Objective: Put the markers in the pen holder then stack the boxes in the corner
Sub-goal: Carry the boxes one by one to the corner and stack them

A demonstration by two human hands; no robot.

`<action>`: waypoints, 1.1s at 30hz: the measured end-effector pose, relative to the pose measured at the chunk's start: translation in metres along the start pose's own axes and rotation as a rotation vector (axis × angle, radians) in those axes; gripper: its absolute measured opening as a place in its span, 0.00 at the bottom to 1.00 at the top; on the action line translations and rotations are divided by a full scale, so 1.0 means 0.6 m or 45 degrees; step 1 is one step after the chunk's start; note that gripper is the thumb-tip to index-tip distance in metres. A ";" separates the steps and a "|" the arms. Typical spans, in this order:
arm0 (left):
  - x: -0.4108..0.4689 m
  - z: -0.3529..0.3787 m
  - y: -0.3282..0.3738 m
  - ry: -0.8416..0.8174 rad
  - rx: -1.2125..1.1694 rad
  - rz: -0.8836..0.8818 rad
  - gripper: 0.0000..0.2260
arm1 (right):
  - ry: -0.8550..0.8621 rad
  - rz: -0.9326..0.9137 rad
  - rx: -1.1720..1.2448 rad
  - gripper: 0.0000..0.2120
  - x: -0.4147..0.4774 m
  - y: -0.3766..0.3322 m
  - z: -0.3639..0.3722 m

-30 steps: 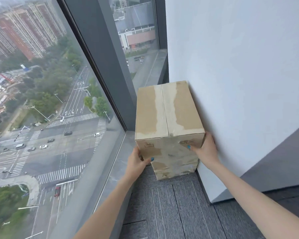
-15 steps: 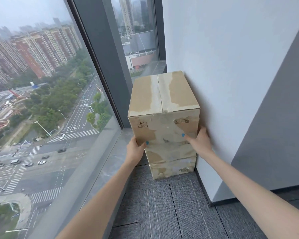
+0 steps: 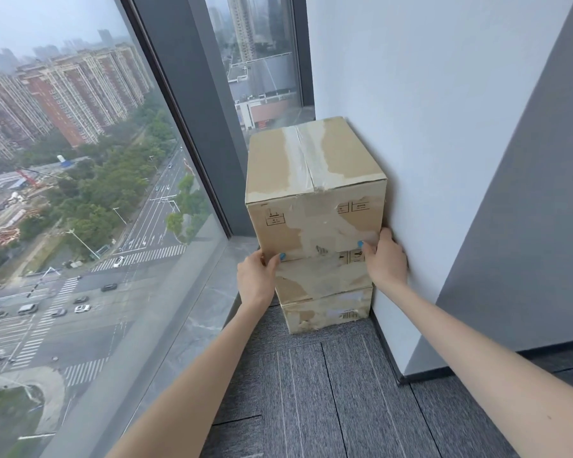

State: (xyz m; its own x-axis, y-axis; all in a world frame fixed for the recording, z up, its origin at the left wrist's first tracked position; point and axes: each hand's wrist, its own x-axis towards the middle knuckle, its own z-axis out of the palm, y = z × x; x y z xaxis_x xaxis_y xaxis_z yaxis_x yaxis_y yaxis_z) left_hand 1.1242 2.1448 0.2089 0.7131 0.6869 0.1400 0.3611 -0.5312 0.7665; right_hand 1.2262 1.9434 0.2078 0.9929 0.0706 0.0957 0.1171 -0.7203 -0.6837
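Matt brown cardboard boxes [image 3: 315, 200] with torn, scuffed paper facing; ribbed grey carpet tiles [image 3: 328, 391]; smooth matt white painted wall [image 3: 427, 110]; glossy glass window [image 3: 63, 160].

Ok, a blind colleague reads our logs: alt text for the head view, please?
The left hand and right hand grip the lower corners of the top cardboard box, stacked on two lower boxes in the corner between a white wall and a window.
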 end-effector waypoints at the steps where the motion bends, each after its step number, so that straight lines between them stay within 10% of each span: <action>1: 0.001 0.001 0.001 0.011 0.004 -0.006 0.11 | 0.023 -0.011 -0.038 0.15 0.000 -0.001 0.001; 22: -0.017 0.021 -0.021 0.175 0.003 -0.033 0.09 | 0.118 0.105 0.097 0.18 -0.012 0.011 0.032; 33: -0.055 0.100 -0.118 -0.417 -0.380 -0.629 0.36 | -0.450 0.530 0.529 0.30 -0.048 0.113 0.153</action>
State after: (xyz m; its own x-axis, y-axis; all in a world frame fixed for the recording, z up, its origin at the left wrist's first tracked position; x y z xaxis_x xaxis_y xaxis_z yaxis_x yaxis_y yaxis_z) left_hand 1.1112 2.1299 0.1122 0.6693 0.6030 -0.4340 0.5440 0.0002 0.8391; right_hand 1.2073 1.9555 0.0923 0.8957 0.1171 -0.4291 -0.3478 -0.4169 -0.8398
